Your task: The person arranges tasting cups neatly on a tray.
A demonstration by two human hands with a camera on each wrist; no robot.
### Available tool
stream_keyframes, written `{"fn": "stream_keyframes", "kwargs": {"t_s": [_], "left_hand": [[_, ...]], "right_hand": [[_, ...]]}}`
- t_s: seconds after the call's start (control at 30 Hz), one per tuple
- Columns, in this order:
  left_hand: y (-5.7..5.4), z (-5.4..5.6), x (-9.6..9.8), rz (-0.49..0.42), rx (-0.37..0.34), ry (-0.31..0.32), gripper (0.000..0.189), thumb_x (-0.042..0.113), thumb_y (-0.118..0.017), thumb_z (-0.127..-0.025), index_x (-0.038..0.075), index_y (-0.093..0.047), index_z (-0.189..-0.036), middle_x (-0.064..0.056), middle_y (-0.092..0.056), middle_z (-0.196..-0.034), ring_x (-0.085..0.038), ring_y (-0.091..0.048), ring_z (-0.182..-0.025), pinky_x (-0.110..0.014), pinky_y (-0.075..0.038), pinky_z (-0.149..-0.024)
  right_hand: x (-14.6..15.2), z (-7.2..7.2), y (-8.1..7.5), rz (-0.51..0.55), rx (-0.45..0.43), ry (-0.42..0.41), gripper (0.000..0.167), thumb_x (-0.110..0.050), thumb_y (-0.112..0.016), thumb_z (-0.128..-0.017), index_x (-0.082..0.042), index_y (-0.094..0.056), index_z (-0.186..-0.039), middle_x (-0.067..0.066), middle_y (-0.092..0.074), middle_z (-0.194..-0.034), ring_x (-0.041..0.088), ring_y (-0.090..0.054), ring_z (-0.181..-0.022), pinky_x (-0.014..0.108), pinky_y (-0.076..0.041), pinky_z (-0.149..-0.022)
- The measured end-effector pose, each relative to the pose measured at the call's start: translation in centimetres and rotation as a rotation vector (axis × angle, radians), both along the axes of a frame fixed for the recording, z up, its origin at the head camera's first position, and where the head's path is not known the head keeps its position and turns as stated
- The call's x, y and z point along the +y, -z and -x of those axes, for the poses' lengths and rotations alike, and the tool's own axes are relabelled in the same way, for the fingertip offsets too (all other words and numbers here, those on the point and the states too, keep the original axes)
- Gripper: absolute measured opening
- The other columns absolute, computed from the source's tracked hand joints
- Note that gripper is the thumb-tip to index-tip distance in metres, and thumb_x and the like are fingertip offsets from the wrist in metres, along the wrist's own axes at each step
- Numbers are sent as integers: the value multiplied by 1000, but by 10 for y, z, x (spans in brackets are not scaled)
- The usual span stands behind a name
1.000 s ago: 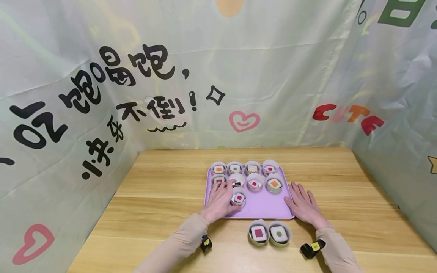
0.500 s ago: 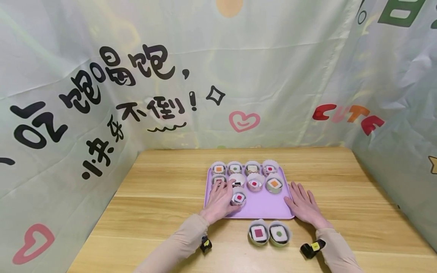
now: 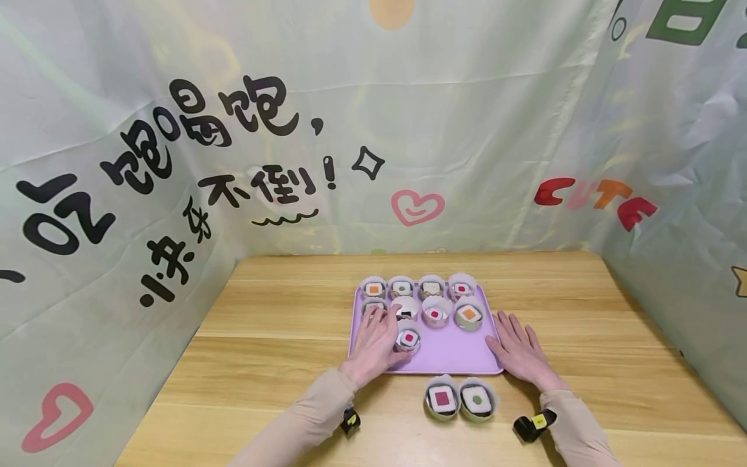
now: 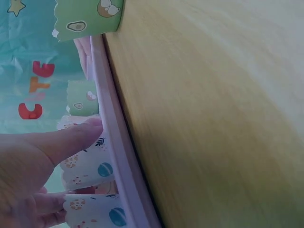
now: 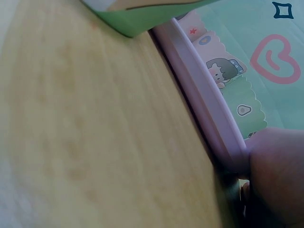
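Observation:
My left hand (image 3: 373, 340) lies over the left part of a lilac tray (image 3: 452, 355). Its thumb and index finger curve round a white paper baking cup (image 3: 408, 338) holding a toy sushi piece with a red centre. In the left wrist view, the thumb presses that patterned cup (image 4: 90, 166), and a second white cup (image 4: 95, 211) stands beside it, mostly hidden from above by the hand. My right hand (image 3: 519, 347) rests with straight fingers on the table, its thumb touching the tray's right rim (image 5: 223, 128).
Two rows of cups with sushi pieces fill the tray's back, including a green cup (image 3: 469, 315) at right. Two more cups, one with a purple-red square (image 3: 441, 398) and one with a green dot (image 3: 477, 399), stand on the wooden table (image 3: 280, 311) before the tray.
The left hand's fingers shift very slightly over the cup at the left of the second row, covering more of it. The right hand and the other cups stay put.

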State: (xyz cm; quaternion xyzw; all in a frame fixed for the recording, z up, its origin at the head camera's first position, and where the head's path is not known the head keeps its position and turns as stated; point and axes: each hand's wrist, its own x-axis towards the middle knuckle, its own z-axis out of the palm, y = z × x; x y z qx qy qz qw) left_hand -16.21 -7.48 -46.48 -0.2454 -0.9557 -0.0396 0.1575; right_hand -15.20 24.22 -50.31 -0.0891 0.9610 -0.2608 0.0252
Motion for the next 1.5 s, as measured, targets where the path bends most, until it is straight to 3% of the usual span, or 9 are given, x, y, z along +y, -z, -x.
{"fn": "stream_keyframes", "kwargs": {"t_s": [0.23,0.37,0.47,0.57,0.77,0.93,1.07,1.3,1.5], "left_hand": [[-7,-3,-2,41,78,-33,114,68,-83,-64,0,-42,-146,-6,-75,-113,-24,-60,-119,-46,-36,-118],[-12,-4,-6,-33,82,-25,116,72,-81,-64,1,-42,-146,-7,-76,-113,-24,-59,-120,-48,-31,-122],[-15,-4,-11,-122,73,-10,111,73,-80,-66,4,-43,-144,-7,-71,-123,-26,-58,-124,-50,-28,-124],[-18,-3,-17,-224,14,-17,102,72,-77,-70,8,-46,-142,-9,-64,-130,-30,-55,-128,-53,-29,-123],[-20,3,-32,-380,-146,-116,96,72,-62,-83,4,-40,-146,-19,-50,-141,-34,-46,-133,-54,-32,-120],[-17,12,-46,-562,-218,-147,71,55,-58,-95,4,-42,-143,-19,-48,-131,-32,-44,-123,-52,-36,-112],[-10,20,-59,-646,-237,-173,55,39,-52,-103,1,-43,-142,-25,-45,-137,-38,-43,-129,-57,-34,-112],[7,31,-79,-604,-305,-236,59,28,-48,-105,-5,-34,-151,-31,-31,-156,-47,-29,-148,-64,-20,-123],[17,35,-89,-432,-395,-247,62,28,-43,-104,-6,-29,-155,-29,-19,-165,-47,-13,-155,-63,-11,-126]], "right_hand": [[0,0,0,-2,-1,0,69,-39,-39,-107,9,-23,-155,32,-12,-164,53,-6,-152,69,2,-120],[1,0,1,1,-3,1,70,-39,-39,-107,9,-23,-155,31,-12,-164,53,-6,-152,69,2,-120],[1,1,1,4,-4,0,70,-39,-39,-107,9,-23,-155,31,-12,-164,53,-6,-152,69,3,-120],[1,0,1,5,-3,-1,70,-39,-39,-107,9,-23,-155,31,-12,-164,53,-6,-152,69,3,-120],[1,0,0,3,2,-1,70,-39,-39,-107,9,-24,-155,32,-13,-164,53,-6,-152,69,2,-120],[1,0,1,1,5,-1,70,-39,-39,-107,9,-24,-155,32,-13,-164,53,-6,-152,69,2,-120],[0,0,0,5,4,-2,70,-38,-39,-107,9,-24,-155,32,-13,-164,53,-6,-151,69,2,-120],[0,0,-1,6,-2,-2,70,-39,-39,-107,9,-23,-155,32,-12,-164,53,-6,-152,69,2,-120],[0,0,-1,5,-3,-3,70,-39,-39,-107,10,-23,-155,32,-12,-164,53,-6,-151,69,2,-120]]}}
